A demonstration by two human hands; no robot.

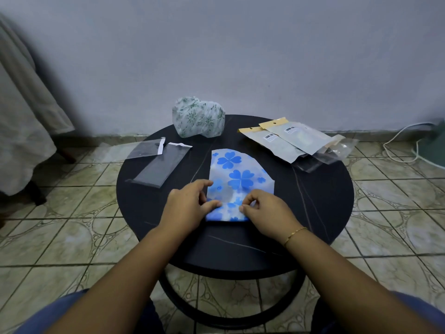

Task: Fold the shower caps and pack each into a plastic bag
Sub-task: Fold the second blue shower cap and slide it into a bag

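Both hands are down on the blue cap (237, 179), which lies flat in the middle of the tabletop (313, 201), its long axis running straight away from the person toward the wall. The near end is turned over on itself, and that is where the work is. The left hand (190, 204) has its fingers curled at the cap's left edge with the thumb pressing the folded strip. The right hand (265, 209) pinches the fold from the other side, fingertips tucked in on the material. The two hands sit just beside each other, one at each near corner, so neither is closer; the rest of the cap stretches beyond them.

That settles the direction: the next fold or roll looks set to go forward, along the length, away from the body.

The empty bags (159, 162) lie to the left, nearer the left hand. The green cap (198, 120) waits unfolded at the far edge, and the packed bags (289, 138) are stacked far right.
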